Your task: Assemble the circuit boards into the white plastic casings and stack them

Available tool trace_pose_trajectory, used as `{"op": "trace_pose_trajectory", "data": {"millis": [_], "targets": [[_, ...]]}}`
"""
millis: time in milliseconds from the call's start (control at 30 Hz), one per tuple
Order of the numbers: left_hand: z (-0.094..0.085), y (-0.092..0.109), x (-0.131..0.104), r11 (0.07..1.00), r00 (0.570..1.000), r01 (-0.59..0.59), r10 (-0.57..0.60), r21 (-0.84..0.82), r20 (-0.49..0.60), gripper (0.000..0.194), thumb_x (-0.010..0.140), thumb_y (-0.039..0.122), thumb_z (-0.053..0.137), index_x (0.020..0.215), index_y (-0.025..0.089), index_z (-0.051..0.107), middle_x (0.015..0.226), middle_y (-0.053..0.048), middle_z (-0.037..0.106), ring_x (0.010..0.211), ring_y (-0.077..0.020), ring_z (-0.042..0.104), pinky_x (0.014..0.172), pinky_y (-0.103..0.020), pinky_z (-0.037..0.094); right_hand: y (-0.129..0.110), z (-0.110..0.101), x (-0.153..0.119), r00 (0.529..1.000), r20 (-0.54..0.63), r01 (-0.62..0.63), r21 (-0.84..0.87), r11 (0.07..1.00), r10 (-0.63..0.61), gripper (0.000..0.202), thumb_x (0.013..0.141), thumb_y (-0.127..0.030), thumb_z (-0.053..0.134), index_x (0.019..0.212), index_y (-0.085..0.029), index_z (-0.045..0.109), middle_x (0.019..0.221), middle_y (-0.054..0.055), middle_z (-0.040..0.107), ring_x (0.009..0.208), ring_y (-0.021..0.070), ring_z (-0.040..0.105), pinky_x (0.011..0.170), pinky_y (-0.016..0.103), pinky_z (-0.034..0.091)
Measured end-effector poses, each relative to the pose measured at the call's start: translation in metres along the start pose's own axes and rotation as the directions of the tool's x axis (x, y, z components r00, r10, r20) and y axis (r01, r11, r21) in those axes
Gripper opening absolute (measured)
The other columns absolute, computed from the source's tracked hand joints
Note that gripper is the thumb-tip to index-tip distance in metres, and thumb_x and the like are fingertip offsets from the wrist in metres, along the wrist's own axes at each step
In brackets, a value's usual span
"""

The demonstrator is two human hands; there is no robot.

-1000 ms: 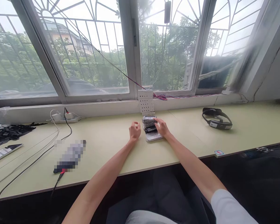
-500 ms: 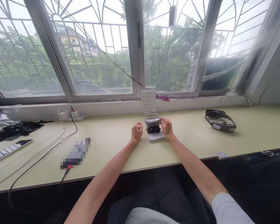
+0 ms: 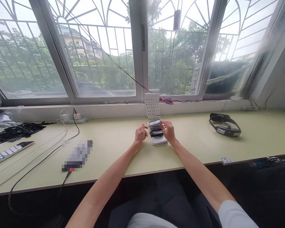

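Observation:
In the head view a stack of thin, flat light-grey pieces (image 3: pixel 155 128) stands on the table, with a black piece (image 3: pixel 156 133) with pale print at its front. A white rounded-corner plate or pile of plates (image 3: pixel 158 140) lies just before it. My right hand (image 3: pixel 168 130) pinches the right edge of the top flat grey piece (image 3: pixel 155 122), which sits slightly tilted over the stack. To the left of the stack is my left hand (image 3: pixel 141 133), its fingers loosely apart, holding nothing visible; whether its fingertips touch the stack I cannot tell.
Behind the stack, a white perforated panel (image 3: pixel 152 106) leans at the sill. A black headband device (image 3: pixel 225 124) lies to the right. Leftward are a blurred-out device (image 3: pixel 77 156) on a cable, a phone (image 3: pixel 11 153), black strips (image 3: pixel 16 131) and a power strip (image 3: pixel 76 120).
My left hand has uncurled and come closer to the stack. The right hand has shifted slightly left, and the top grey piece now sits at a tilt.

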State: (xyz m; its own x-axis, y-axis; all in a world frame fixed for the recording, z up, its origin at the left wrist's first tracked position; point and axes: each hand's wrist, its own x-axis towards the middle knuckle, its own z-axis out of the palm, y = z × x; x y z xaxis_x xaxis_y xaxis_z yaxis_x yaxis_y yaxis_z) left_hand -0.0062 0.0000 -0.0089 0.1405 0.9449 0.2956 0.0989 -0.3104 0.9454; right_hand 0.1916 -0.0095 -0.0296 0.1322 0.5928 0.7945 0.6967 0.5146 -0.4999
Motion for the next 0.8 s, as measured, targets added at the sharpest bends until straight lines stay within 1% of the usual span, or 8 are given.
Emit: {"op": "trace_pose_trajectory", "data": {"millis": [67,167,300,467,567,633,733,800], "targets": [[0.0,0.0,0.001,0.997,0.999,0.037,-0.034,-0.067,0.043,0.052,0.095,0.062,0.033,0.08,0.018,0.055,0.047,0.002,0.051,0.033,-0.0083,0.032,0.038,-0.023,0.025,-0.007,0.002,-0.002,0.997,0.051,0.06,-0.021,0.998,-0.059,0.035,0.099,-0.038,0.044,0.122,-0.027,0.068,0.101,0.012,0.066,0.102,0.0293,0.057,0.086,0.044,0.05],[0.0,-0.003,0.004,0.986,0.995,0.079,-0.071,-0.147,0.064,0.048,0.093,0.062,0.038,0.072,0.02,0.047,0.048,0.0,0.052,0.033,-0.0074,0.034,0.038,-0.023,0.025,-0.014,0.005,-0.004,0.987,0.104,0.131,-0.049,0.99,-0.125,0.034,0.099,-0.035,0.044,0.121,-0.027,0.068,0.101,0.013,0.066,0.101,0.0297,0.057,0.089,0.044,0.049],[0.0,-0.007,0.009,0.956,0.989,0.134,-0.112,-0.262,0.096,0.037,0.093,0.053,0.042,0.081,0.019,0.048,0.05,0.002,0.052,0.035,-0.0072,0.035,0.039,-0.022,0.025,-0.018,0.007,-0.006,0.978,0.137,0.167,-0.076,0.983,-0.156,0.033,0.099,-0.033,0.044,0.12,-0.026,0.068,0.098,0.012,0.066,0.099,0.0297,0.057,0.088,0.044,0.05],[0.0,-0.011,0.015,0.906,0.98,0.184,-0.143,-0.38,0.136,0.026,0.095,0.043,0.039,0.086,0.019,0.046,0.053,0.002,0.053,0.037,-0.0075,0.036,0.04,-0.021,0.028,-0.019,0.008,-0.009,0.97,0.173,0.185,-0.065,0.981,-0.172,0.031,0.097,-0.029,0.047,0.12,-0.027,0.067,0.101,0.011,0.068,0.1,0.0287,0.058,0.088,0.043,0.05],[0.001,-0.012,0.016,0.891,0.983,0.179,-0.141,-0.416,0.121,0.021,0.096,0.038,0.038,0.086,0.02,0.044,0.053,0.002,0.054,0.037,-0.0077,0.037,0.04,-0.021,0.028,-0.021,0.009,-0.01,0.963,0.191,0.2,-0.045,0.979,-0.188,0.03,0.096,-0.027,0.048,0.12,-0.026,0.066,0.101,0.011,0.068,0.099,0.0282,0.059,0.087,0.041,0.05],[0.001,-0.012,0.016,0.889,0.986,0.162,-0.137,-0.428,0.091,0.02,0.097,0.036,0.038,0.087,0.02,0.043,0.053,0.001,0.054,0.037,-0.008,0.038,0.039,-0.021,0.028,-0.022,0.01,-0.01,0.962,0.2,0.198,-0.043,0.979,-0.186,0.032,0.096,-0.026,0.048,0.124,-0.026,0.063,0.1,0.01,0.068,0.098,0.0275,0.06,0.085,0.04,0.05],[-0.001,-0.01,0.016,0.89,0.988,0.14,-0.151,-0.433,0.009,0.018,0.097,0.035,0.038,0.089,0.019,0.043,0.052,0.001,0.055,0.035,-0.0083,0.038,0.038,-0.021,0.027,-0.021,0.011,-0.01,0.97,0.191,0.165,-0.045,0.985,-0.154,0.039,0.095,-0.025,0.049,0.134,-0.024,0.054,0.095,0.009,0.067,0.087,0.0251,0.061,0.078,0.037,0.05],[-0.003,-0.008,0.016,0.89,0.983,0.132,-0.173,-0.435,-0.055,0.018,0.097,0.035,0.039,0.089,0.019,0.043,0.051,0.002,0.054,0.034,-0.0079,0.036,0.037,-0.021,0.026,-0.018,0.011,-0.01,0.977,0.17,0.138,-0.045,0.989,-0.129,0.04,0.094,-0.022,0.049,0.133,-0.022,0.054,0.091,0.008,0.066,0.083,0.0239,0.061,0.075,0.036,0.05]]}}
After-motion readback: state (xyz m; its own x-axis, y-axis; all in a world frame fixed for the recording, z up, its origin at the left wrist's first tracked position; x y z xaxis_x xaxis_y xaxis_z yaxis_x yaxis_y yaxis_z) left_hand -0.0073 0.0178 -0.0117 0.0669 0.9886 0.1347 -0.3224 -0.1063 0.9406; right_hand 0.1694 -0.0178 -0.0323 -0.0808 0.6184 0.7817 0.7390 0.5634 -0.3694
